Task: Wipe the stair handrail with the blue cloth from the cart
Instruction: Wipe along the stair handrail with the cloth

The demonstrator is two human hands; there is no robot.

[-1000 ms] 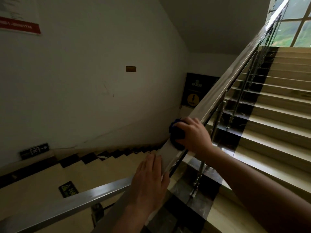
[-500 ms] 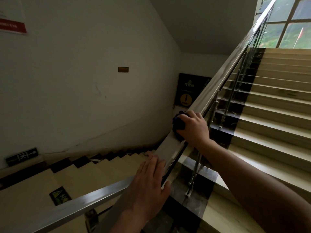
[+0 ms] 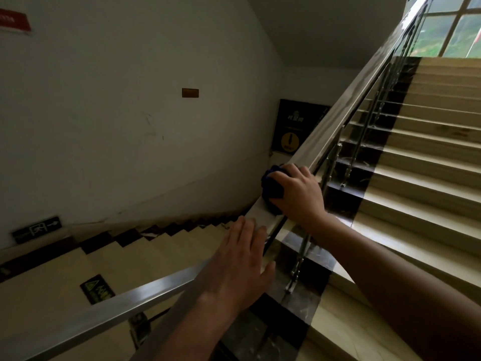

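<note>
A metal stair handrail climbs from the lower middle to the upper right. My right hand presses a bunched dark blue cloth onto the rail's top; only the cloth's left part shows past my fingers. Lower on the same rail, my left hand lies flat with fingers together, holding nothing. A second, lower rail section runs off to the bottom left.
Beige steps with a dark edge strip rise on the right behind thin steel balusters. Another flight descends at lower left along a white wall. A dark notice board leans in the corner. A window is top right.
My right hand with the cloth has slid a little way up the handrail. My left hand stays flat on the rail below it. The view has shifted slightly.
</note>
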